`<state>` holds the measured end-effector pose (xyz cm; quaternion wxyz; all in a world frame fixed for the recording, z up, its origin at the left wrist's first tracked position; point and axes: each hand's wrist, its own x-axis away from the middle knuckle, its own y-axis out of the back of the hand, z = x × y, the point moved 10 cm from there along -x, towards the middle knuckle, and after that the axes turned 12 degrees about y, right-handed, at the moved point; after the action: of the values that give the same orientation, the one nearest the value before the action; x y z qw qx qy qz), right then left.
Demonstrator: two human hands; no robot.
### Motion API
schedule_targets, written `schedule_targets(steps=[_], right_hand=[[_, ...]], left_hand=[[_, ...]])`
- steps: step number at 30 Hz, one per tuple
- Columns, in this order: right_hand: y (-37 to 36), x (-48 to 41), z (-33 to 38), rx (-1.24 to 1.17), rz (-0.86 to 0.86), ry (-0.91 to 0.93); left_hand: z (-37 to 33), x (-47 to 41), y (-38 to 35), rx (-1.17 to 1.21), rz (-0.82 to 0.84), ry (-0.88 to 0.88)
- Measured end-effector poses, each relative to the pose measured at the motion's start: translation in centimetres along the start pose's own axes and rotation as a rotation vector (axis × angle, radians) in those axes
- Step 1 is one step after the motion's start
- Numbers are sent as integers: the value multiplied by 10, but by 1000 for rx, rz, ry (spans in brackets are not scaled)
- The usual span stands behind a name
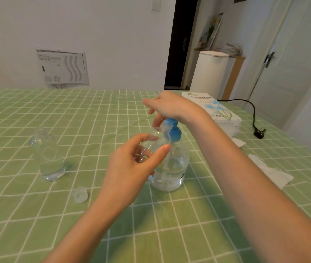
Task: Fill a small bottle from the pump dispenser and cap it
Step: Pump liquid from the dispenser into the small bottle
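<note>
Filling under way. Left hand (pixel 130 168) fingers grip small clear plastic bottle (pixel 154 141), tilted, mouth at nozzle of blue-topped clear pump dispenser (pixel 171 168). Right hand (pixel 169 105) presses pump head, fingers loose and uncurled. Fill level unclear. Clear round cap (pixel 80 194) lies off on green checked bench (pixel 37 111); capping left.

We face a plain white wall (pixel 103 35) in soft, even light. Low on it, at the left, we see a white hatch panel (pixel 63 67) with wavy grey slots. Near the top edge is a pale switch plate (pixel 155 4). Right of the wall a dark doorway (pixel 181 44) opens. Beside it stands a white cylindrical bin (pixel 210 74), with a wooden shelf unit (pixel 235 76) just behind. At the far right we find a white door (pixel 293 63) with a dark handle (pixel 269 58). A green checked cloth (pixel 37 111) covers the table, and a black cable (pixel 253 111) ends in a plug on it.
</note>
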<state>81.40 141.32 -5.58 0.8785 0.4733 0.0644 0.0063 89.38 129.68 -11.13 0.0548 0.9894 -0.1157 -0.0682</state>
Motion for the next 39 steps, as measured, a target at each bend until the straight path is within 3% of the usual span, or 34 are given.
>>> schedule_targets(steps=[6,20,30,39], right_hand=[[-12,1,-5,58,90,-25],[0,2,7,24,9,29],[-15,1,-10,47,79,-30],[-1,0,-4,6,-14,-14]], left_hand=[[4,0,-2,-1,11,7],[3,0,-4,18,13,0],[7,2,-3,2,2,19],[1,0,-2,11,0,11]])
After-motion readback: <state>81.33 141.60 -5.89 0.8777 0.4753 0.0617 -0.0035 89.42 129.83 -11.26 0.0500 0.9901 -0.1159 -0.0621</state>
